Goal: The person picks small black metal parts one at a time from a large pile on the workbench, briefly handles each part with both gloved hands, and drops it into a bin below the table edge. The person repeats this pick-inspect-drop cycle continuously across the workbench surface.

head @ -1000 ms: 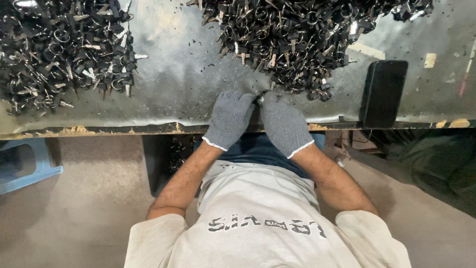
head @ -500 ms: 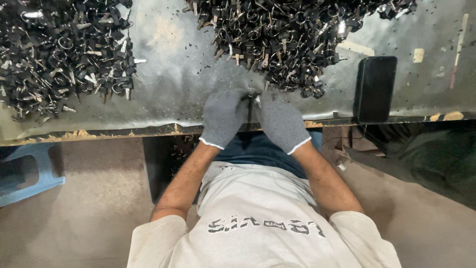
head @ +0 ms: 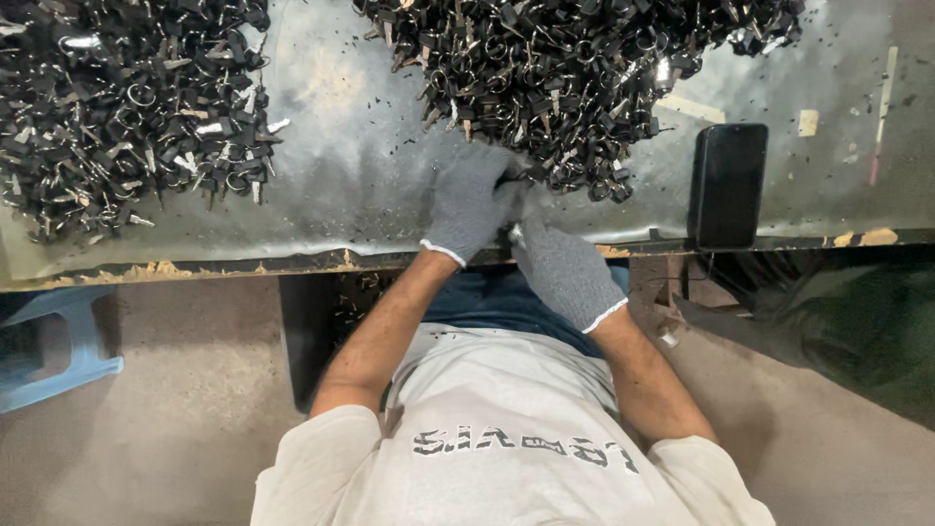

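On the grey bench (head: 341,166), gloved left hand (head: 466,203) and right hand (head: 563,271) pinch one small metal part (head: 513,232) (mostly hidden) beside the dark pile (head: 565,68).

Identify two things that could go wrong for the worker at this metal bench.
The black phone lies at the bench's front edge; a knock might tip it off. The grey-gloved left hand and right hand work beside the heap of small dark metal parts; sharp pieces might snag the knit.
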